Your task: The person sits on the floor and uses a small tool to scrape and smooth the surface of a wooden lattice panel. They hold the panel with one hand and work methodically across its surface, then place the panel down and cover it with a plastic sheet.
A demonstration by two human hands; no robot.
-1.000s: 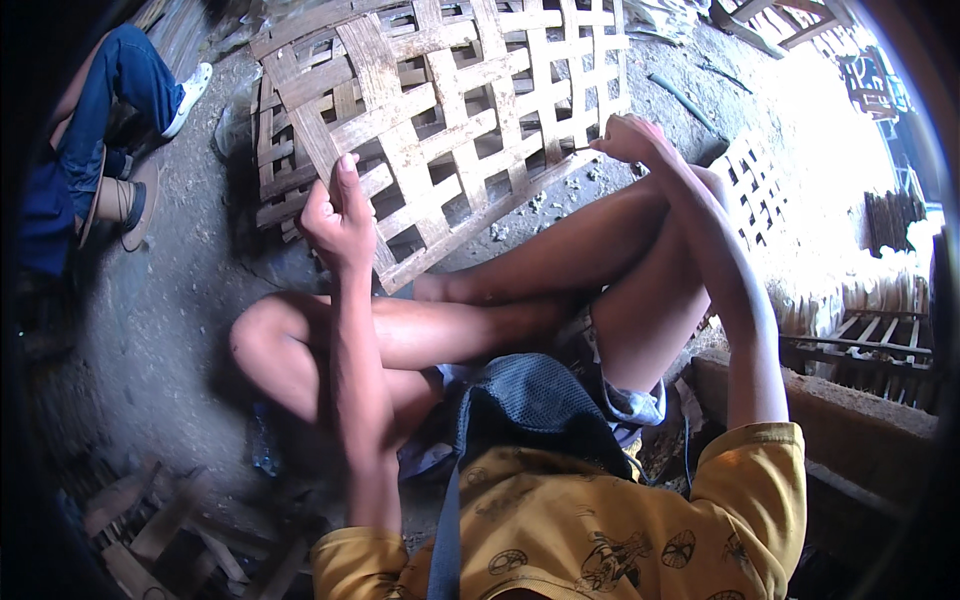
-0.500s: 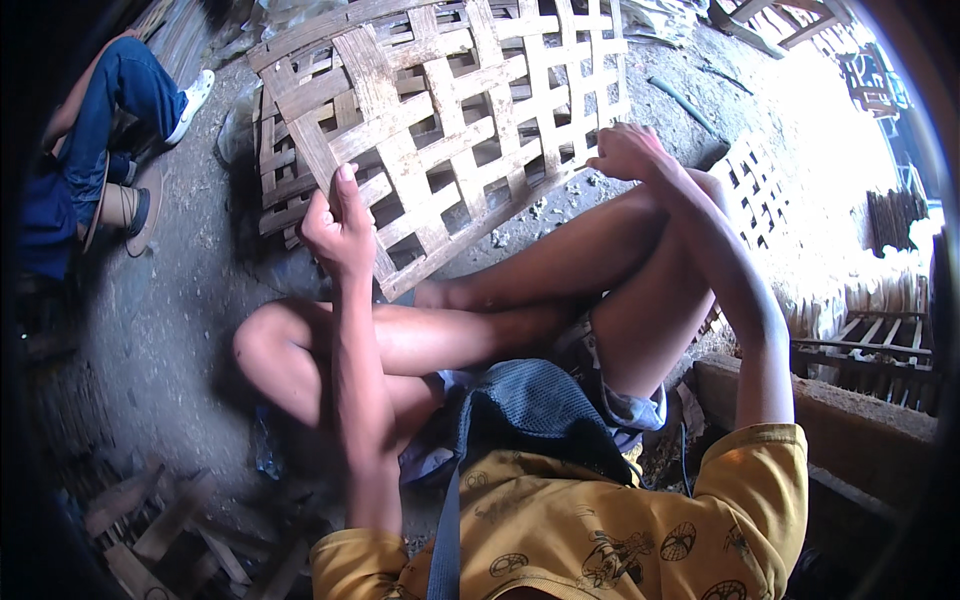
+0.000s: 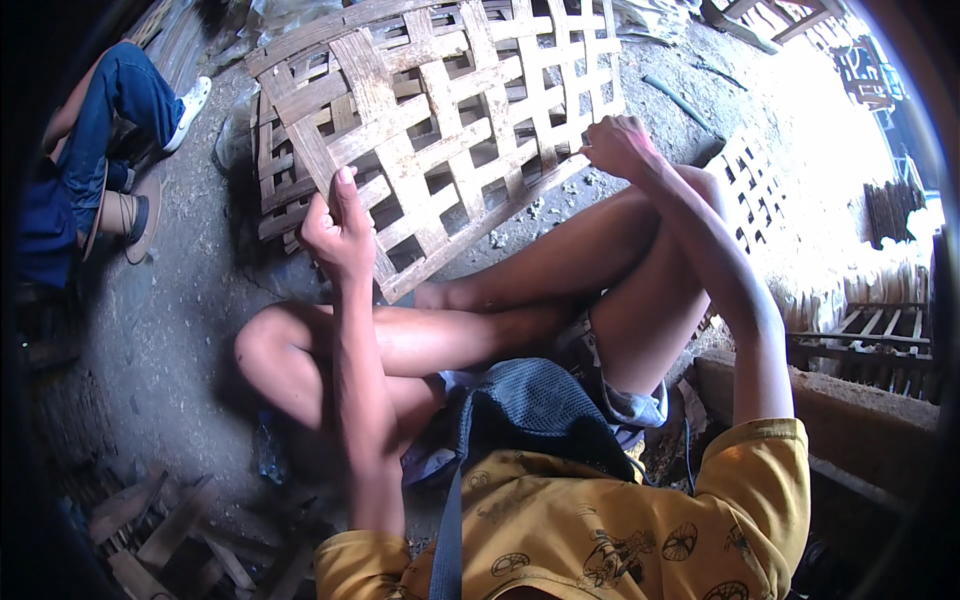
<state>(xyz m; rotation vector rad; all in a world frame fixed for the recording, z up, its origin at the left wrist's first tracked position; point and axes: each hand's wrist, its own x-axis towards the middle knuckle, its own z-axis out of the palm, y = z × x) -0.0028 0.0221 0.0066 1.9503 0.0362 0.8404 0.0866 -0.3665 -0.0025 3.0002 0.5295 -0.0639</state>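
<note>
Head view: a pale tan panel of flat, crisscrossed wooden or bamboo slats is at the top centre, tilted above grey dirt ground, beyond the person's legs. Its near left corner comes down beside one ankle; whether they touch cannot be told. A second layer of tan woven slats shows through its gaps and past its left edge.

The left hand grasps the panel's left edge near that corner, fingers folded round the border strip and thumb pointing up along it. The right hand is at the right end of the near edge with fingers curled; whether it grips the strip or only touches it cannot be told.

Nearer are bare, crossed legs, then a dark blue mesh fabric item with a grey strap at the lap, and a mustard-yellow shirt with dark printed figures.

Toward the ground's left edge sits another person in blue jeans and a white shoe. Loose wooden slats lie at its near left corner. On the right are a dark green stick-like length, another pale openwork lattice and a thick brown wooden beam.
</note>
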